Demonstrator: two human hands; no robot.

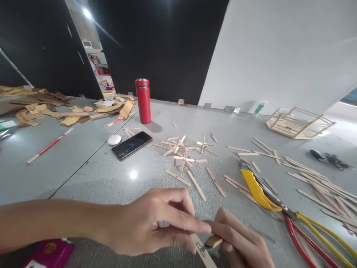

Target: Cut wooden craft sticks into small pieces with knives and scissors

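My left hand [164, 223] pinches a flat wooden craft stick [203, 253] with dark slot-shaped marks on it. The stick slants down past the frame's bottom edge. My right hand [242, 240] grips a small tan-wrapped piece [214, 241] with a dark edge, close against the marked stick; its exact kind is unclear. The index fingertips of both hands meet just above. Beyond them lie notched craft sticks [196, 185] and several star-like shapes of crossed sticks [184, 159].
Right of my hands are a yellow-handled cutter [255, 188], red-and-yellow-handled snips [290, 212] and loose sticks [320, 182]. A stick frame [299, 124] stands farther back. A phone [132, 145], white case [114, 140], red flask [143, 102] and cardboard scraps [72, 113] are on the left.
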